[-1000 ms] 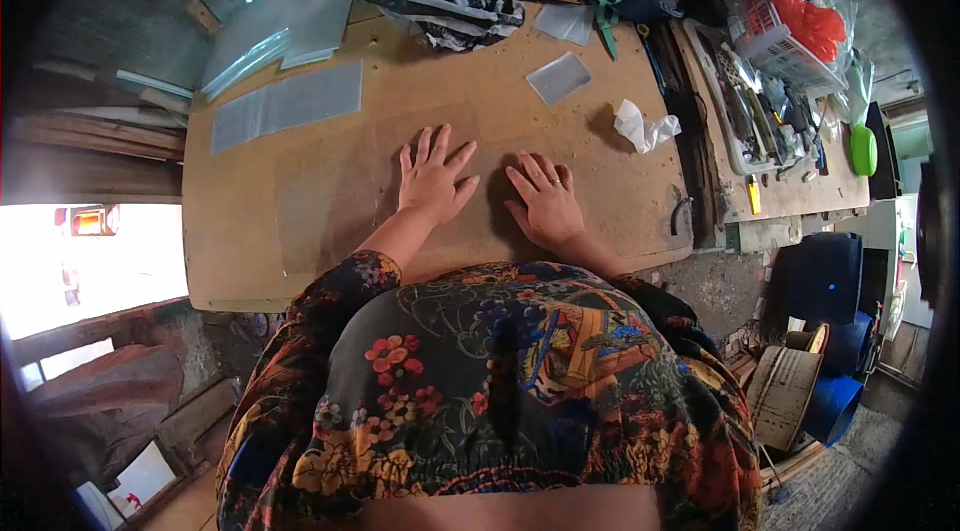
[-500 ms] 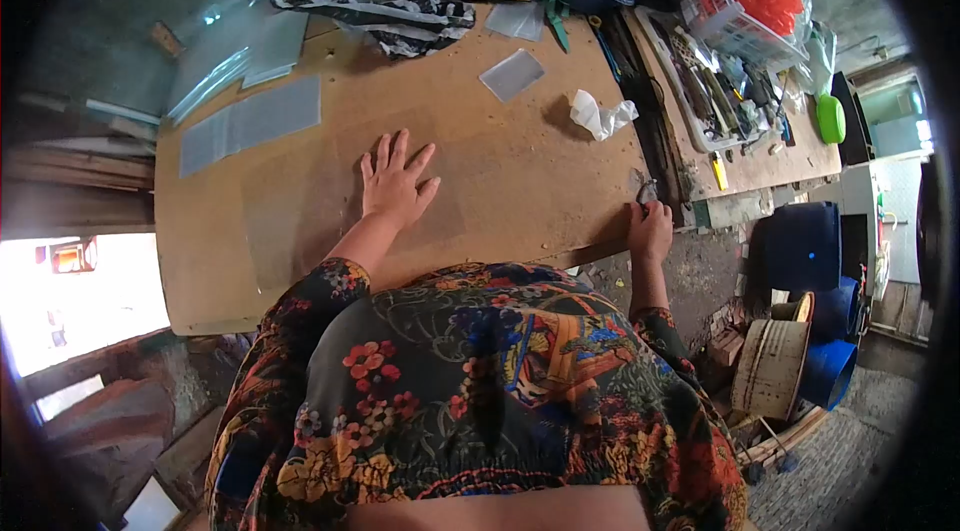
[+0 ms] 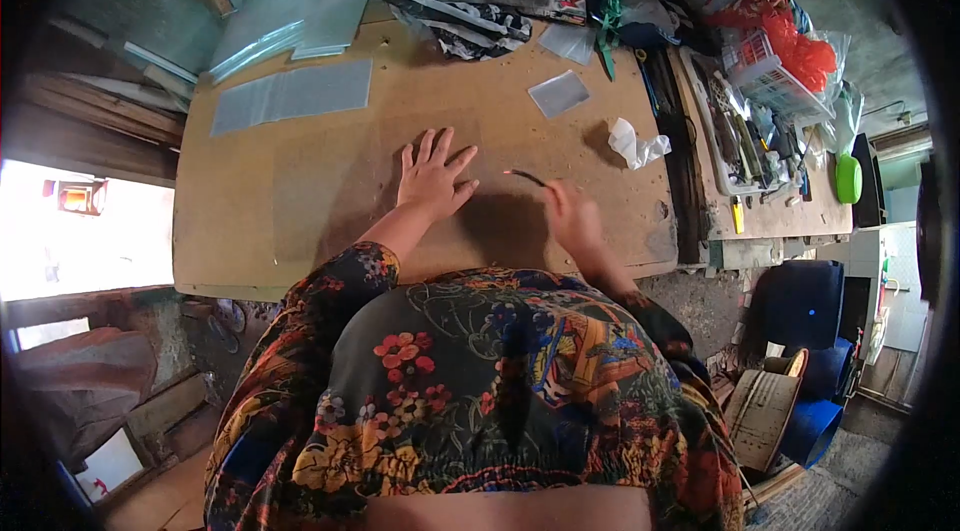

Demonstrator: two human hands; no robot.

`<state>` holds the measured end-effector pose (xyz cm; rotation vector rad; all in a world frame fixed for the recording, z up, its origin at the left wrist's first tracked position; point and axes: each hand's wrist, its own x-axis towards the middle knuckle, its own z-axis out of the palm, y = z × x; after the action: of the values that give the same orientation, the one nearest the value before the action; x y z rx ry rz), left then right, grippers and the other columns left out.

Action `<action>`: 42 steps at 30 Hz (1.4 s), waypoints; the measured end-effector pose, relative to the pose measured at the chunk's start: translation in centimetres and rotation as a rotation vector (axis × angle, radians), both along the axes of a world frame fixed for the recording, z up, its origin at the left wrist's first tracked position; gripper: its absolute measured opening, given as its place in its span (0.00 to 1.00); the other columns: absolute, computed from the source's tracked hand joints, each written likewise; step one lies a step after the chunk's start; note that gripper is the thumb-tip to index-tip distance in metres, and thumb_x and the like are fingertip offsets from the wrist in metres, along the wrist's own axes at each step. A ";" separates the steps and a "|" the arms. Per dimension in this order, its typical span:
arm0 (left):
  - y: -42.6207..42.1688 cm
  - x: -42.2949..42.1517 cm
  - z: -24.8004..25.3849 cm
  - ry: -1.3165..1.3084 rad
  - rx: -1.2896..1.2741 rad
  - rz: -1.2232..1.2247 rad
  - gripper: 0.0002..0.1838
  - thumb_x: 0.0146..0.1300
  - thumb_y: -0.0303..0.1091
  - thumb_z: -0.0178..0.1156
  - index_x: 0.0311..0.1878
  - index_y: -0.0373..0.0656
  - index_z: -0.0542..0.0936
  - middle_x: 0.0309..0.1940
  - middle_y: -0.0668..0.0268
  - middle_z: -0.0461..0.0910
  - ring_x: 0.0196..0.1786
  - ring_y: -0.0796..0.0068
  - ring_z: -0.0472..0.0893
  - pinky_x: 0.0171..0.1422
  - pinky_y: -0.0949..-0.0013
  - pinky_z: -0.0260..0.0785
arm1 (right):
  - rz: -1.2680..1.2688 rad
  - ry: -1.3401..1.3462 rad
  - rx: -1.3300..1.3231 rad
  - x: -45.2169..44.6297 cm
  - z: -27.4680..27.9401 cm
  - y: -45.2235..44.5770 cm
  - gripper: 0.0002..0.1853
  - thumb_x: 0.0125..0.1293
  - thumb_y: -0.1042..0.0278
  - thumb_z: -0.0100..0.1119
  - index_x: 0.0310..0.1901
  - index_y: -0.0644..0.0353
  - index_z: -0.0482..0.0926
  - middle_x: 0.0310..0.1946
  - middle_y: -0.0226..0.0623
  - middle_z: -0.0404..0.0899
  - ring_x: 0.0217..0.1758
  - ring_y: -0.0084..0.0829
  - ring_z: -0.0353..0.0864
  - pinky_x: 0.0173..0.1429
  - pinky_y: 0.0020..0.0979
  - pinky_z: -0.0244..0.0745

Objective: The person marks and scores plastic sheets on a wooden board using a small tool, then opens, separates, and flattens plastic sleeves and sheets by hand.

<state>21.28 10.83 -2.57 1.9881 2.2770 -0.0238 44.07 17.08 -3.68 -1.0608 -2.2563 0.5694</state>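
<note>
My left hand [image 3: 433, 177] lies flat with fingers spread on what looks like a thin clear plastic sheet [image 3: 330, 196] on the wooden tabletop [image 3: 225, 236]. To its right, my right hand [image 3: 575, 219] is blurred by motion, its fingers closed round a thin, dark, slightly curved tool [image 3: 526, 177] with a reddish tip. The tool's tip points left, towards my left hand; its exact kind cannot be made out. Whether the tip touches the surface is unclear.
Clear sheets [image 3: 290, 96] lie at the back left, a small clear piece [image 3: 559, 93] and crumpled white paper [image 3: 637, 145] at the right. A black-and-white striped cloth [image 3: 440, 16] lies along the back. A tool tray [image 3: 745, 136] and white basket [image 3: 780, 76] stand beyond the gap on the right.
My right hand has moved from the table's right edge leftward over the tabletop, with the dark tool now showing in it. My left hand still lies flat. The view has shifted.
</note>
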 end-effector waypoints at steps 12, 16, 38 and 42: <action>0.0 -0.1 0.2 0.008 -0.051 -0.015 0.32 0.57 0.52 0.49 0.65 0.66 0.55 0.68 0.66 0.42 0.70 0.61 0.41 0.69 0.48 0.35 | 0.121 -0.054 0.095 -4.5 -1.6 1.1 0.06 0.59 0.67 0.52 0.33 0.59 0.73 0.28 0.45 0.76 0.29 0.48 0.75 0.30 0.42 0.71; 0.0 -0.1 0.3 0.024 -0.053 -0.014 0.32 0.57 0.53 0.50 0.65 0.66 0.55 0.68 0.66 0.42 0.70 0.61 0.41 0.69 0.48 0.36 | 0.145 -0.078 0.132 -4.5 -1.8 1.3 0.05 0.59 0.67 0.52 0.34 0.59 0.73 0.28 0.44 0.76 0.28 0.47 0.75 0.30 0.42 0.71; -0.8 -0.2 0.0 0.036 0.170 -0.261 0.24 0.56 0.48 0.49 0.57 0.57 0.69 0.64 0.62 0.56 0.68 0.60 0.49 0.66 0.44 0.37 | -0.458 0.661 -0.153 3.7 -7.6 -1.0 0.06 0.63 0.69 0.50 0.37 0.63 0.72 0.27 0.36 0.73 0.27 0.26 0.74 0.33 0.26 0.70; -2.7 -1.0 -0.6 0.038 0.301 -0.206 0.27 0.57 0.49 0.47 0.60 0.50 0.65 0.65 0.61 0.53 0.68 0.60 0.49 0.66 0.45 0.38 | -0.455 0.380 -0.015 3.9 -6.4 -1.2 0.07 0.63 0.74 0.45 0.40 0.61 0.73 0.28 0.37 0.72 0.30 0.33 0.72 0.36 0.30 0.69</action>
<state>20.23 8.16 -3.16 2.3813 2.1956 0.2807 47.95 15.89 -10.11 -1.2978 -1.6193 0.5366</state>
